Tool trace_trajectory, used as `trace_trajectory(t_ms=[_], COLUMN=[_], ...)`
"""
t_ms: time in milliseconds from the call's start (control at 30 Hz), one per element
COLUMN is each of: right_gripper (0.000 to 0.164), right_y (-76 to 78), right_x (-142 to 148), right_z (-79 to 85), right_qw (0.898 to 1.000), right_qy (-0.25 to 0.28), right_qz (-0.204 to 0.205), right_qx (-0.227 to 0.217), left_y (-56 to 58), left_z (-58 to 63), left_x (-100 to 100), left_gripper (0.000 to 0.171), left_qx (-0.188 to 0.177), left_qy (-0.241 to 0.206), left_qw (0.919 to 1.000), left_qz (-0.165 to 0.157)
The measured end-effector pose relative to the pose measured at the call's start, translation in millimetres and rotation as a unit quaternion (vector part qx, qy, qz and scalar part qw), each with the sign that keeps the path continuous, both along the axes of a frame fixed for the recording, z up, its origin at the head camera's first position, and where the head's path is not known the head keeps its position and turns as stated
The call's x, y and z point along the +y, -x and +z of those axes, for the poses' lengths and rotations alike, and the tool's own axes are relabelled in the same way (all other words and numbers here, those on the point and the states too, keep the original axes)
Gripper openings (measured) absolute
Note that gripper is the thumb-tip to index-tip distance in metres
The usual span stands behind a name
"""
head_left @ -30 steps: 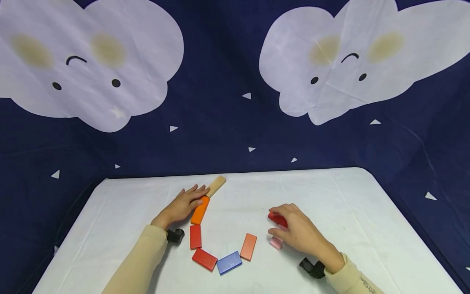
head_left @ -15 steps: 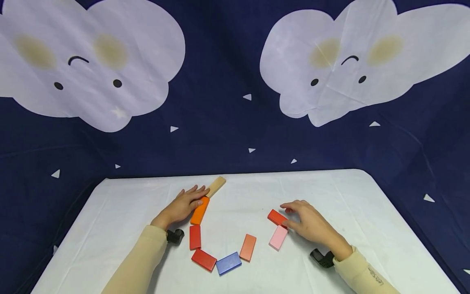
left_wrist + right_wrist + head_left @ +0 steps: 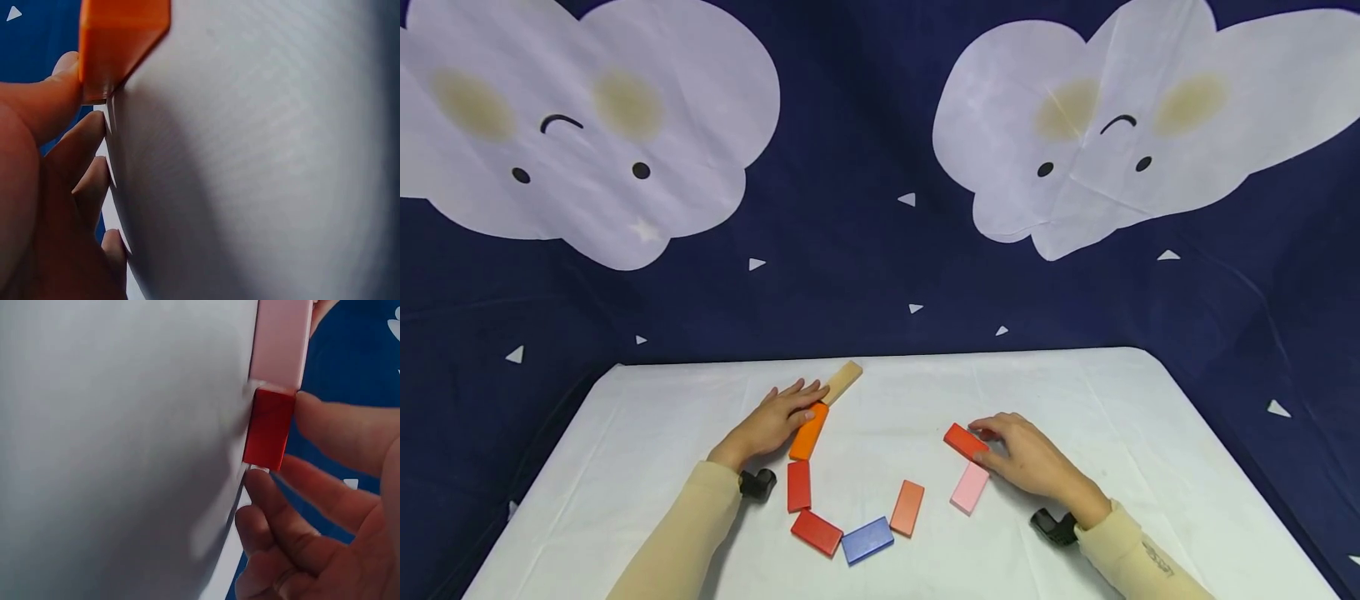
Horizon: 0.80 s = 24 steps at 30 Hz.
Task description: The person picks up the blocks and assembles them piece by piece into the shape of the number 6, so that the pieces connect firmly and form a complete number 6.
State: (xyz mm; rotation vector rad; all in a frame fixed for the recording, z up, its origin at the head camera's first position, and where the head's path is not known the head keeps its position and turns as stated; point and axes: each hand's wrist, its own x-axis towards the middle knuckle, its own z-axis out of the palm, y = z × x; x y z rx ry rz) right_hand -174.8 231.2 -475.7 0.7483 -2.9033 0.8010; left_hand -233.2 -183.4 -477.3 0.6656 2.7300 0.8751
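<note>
My left hand [image 3: 772, 421] lies with its fingers stretched out. Its thumb touches the orange block [image 3: 809, 432], and its fingertips reach the lower end of the pale wooden block [image 3: 842, 382]. In the left wrist view the thumb presses against the side of the orange block [image 3: 122, 47]. Over on the right, my right hand [image 3: 1033, 454] pinches a red block [image 3: 964, 441] between thumb and fingers. That red block [image 3: 270, 428] meets one end of a pink block [image 3: 281, 344] in the right wrist view; from the head, the pink block [image 3: 970, 487] sits just below it.
Continuing the curve below the orange block are a red block [image 3: 799, 486], another red block [image 3: 817, 532], a blue block [image 3: 868, 540] and a salmon block [image 3: 907, 508]. A gap separates the salmon and pink blocks. All lie on a white-covered table [image 3: 1112, 400] before a dark blue cloth [image 3: 842, 208].
My right hand first uncovered the red and pink blocks by drawing back to the right, then closed in on the red block, which shifted slightly. My left hand has stayed put.
</note>
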Motion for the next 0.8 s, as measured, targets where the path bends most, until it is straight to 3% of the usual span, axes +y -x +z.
trace_trajectory(t_ms=[200, 433, 600, 800], right_gripper=[0.048, 0.058, 0.069, 0.065], right_y=[11.2, 27.1, 34.5, 40.5], right_x=[2.7, 5.7, 5.7, 4.8], right_z=[7.9, 16.7, 13.6, 7.4], right_qw=[0.997, 0.986, 0.982, 0.983], right_qy=[-0.028, -0.057, -0.06, -0.044], right_qz=[0.064, 0.15, 0.162, 0.152], right_qx=[-0.013, -0.036, -0.078, -0.092], left_y=[-1.5, 1.0, 2.9, 2.0], left_z=[-1.4, -4.6, -5.5, -3.5], left_x=[-2.4, -2.0, -1.5, -2.2], left_gripper=[0.047, 0.047, 0.048, 0.048], left_qx=[0.009, 0.008, 0.005, 0.001], left_qy=[-0.01, -0.004, 0.001, 0.005], left_qw=[0.9999, 1.0, 1.0, 1.0], left_qz=[-0.001, 0.0, 0.001, 0.0])
